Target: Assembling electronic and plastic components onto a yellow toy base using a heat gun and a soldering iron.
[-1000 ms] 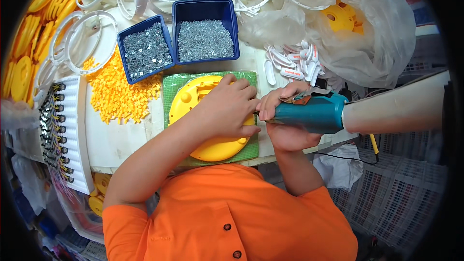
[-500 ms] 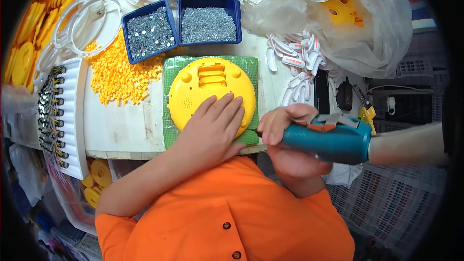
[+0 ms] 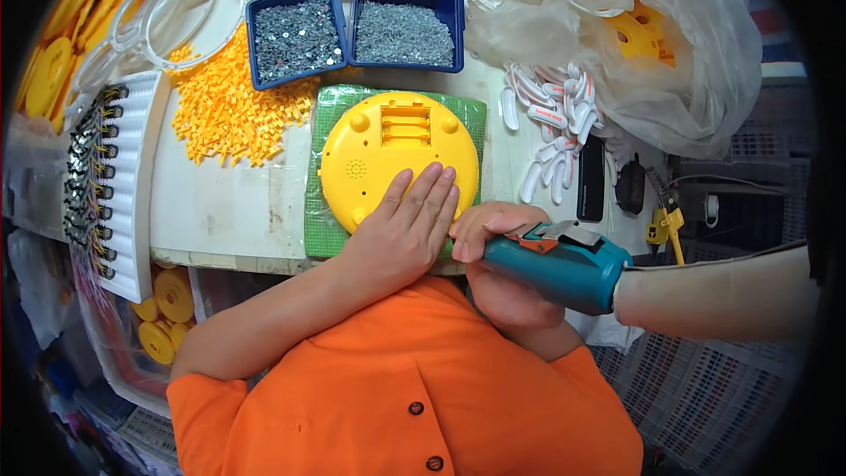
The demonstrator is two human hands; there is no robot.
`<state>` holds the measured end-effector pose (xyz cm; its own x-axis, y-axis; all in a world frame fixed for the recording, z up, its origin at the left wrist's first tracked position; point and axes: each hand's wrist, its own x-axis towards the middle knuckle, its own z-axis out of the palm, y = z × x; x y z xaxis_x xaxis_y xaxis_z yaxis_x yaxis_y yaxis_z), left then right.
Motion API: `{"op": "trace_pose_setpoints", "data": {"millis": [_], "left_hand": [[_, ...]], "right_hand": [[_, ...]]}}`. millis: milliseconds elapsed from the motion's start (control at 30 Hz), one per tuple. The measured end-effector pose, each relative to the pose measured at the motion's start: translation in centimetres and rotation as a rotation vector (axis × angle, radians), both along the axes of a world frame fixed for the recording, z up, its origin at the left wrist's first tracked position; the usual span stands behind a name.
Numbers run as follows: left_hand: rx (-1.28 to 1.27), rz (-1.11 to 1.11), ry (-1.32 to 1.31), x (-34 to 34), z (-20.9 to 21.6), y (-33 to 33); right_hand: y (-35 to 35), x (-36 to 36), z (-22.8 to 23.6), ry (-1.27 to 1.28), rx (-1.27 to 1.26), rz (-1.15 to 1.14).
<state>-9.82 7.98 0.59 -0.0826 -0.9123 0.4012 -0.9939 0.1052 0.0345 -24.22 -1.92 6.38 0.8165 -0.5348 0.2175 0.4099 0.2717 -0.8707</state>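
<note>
A round yellow plastic housing (image 3: 379,159) lies with its battery compartment (image 3: 405,126) facing up, on a green padded mat (image 3: 319,234) at the table's front edge. My left hand (image 3: 397,229) rests flat on the housing's lower right part, fingers stretched out. Beside it, my right hand (image 3: 498,256) is wrapped round a teal power screwdriver (image 3: 564,269), held nearly level and pointing left. The screwdriver's tip is hidden by my fingers near the housing's lower right rim, so I cannot tell whether it touches. A thick beige sleeve (image 3: 714,295) runs from the tool's rear to the right.
Two blue bins (image 3: 408,62) of small metal parts stand behind the mat. Left are a heap of small yellow pieces (image 3: 233,123) and a white foam tray (image 3: 132,185) with wired parts. White curved pieces (image 3: 551,115), a black bar (image 3: 591,181) and plastic bags (image 3: 696,79) lie right.
The table and its contents sit further right and higher in the picture. My right hand has brought the screwdriver left, closer to my left hand. The left hand still lies on the housing.
</note>
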Motion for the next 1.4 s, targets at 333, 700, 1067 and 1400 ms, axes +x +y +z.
{"op": "trace_pose_setpoints", "data": {"millis": [333, 700, 1067, 1400], "left_hand": [[0.239, -0.284, 0.209, 6.0, 4.8, 2.1], [-0.026, -0.24, 0.27, 8.9, -0.6, 4.8], [-0.061, -0.261, 0.301, 8.9, -1.4, 4.8], [-0.032, -0.163, 0.836, 11.5, 7.4, 2.9]], "right_hand": [[-1.1, 1.7, 2.5, -0.084, -0.14, 0.057], [1.6, 6.2, 1.0, 0.105, -0.163, 0.375], [1.2, 6.5, 2.0, 0.316, -0.401, 0.375], [-9.5, 10.8, 12.0, -0.226, -0.14, 0.127]]}}
